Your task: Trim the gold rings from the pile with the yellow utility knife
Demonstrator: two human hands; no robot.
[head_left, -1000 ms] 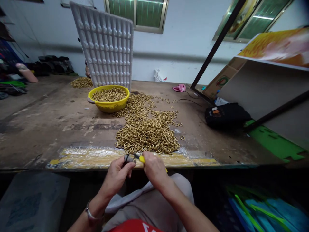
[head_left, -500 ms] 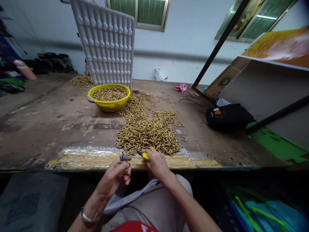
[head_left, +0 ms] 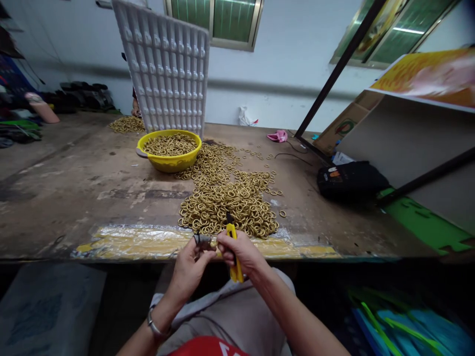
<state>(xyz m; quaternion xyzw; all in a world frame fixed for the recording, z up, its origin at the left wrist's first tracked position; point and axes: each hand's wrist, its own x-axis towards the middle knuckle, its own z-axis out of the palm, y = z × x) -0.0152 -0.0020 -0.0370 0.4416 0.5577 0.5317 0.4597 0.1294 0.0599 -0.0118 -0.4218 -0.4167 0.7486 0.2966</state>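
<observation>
My right hand (head_left: 248, 253) is closed around a yellow utility knife (head_left: 232, 237), its dark blade end pointing away from me over the ring pile. My left hand (head_left: 187, 269), with a grey wrap (head_left: 202, 239) on its index finger, pinches a small gold-coloured ring (head_left: 213, 243). The right thumb and fingertips meet the ring too, so both hands come together at the table's front edge. Just beyond them a heap of gold-coloured rings (head_left: 230, 202) spreads over the wooden table.
A yellow basin (head_left: 170, 162) full of rings stands left of the heap, before an upright grey moulded tray (head_left: 166, 74). Farther left lies another ring pile (head_left: 126, 124), with part of a person behind. A black bag (head_left: 351, 180) and a pink cloth (head_left: 277, 136) lie right.
My hands have come together, the left moving right and forward. In my right hand the knife has swung from pointing left to pointing away from me.
</observation>
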